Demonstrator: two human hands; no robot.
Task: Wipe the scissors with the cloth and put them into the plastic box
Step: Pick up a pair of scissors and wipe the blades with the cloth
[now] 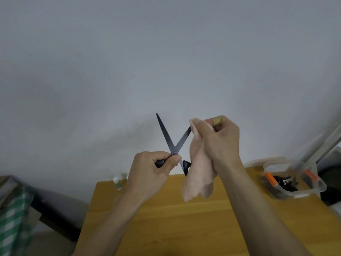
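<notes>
— Where have you got things right now?

— My left hand [156,168] grips one black handle of the scissors [172,145], blades splayed into a V and pointing up toward 12 o'clock. My right hand [219,141] pinches the pink cloth [198,174] around the tip of the right blade, fingers curled tight on it; the rest of the cloth hangs down at 6 o'clock over the second handle.

— How do you wipe it well?

— I'd say keep the fabric folded over both faces of the blade and draw along it with my fingers behind the cloth, off the cutting edge. The left blade looks bare, so I judge it is not yet wiped.

— And room to move?

— Plenty of open air above the wooden table [166,218]. The plastic box [293,179] sits at 3 o'clock near the table's right edge, well apart from my hands, already holding dark bits and orange-tipped things. A small white bottle [117,183] stands at 9 o'clock by the far-left edge, near my left wrist
</notes>
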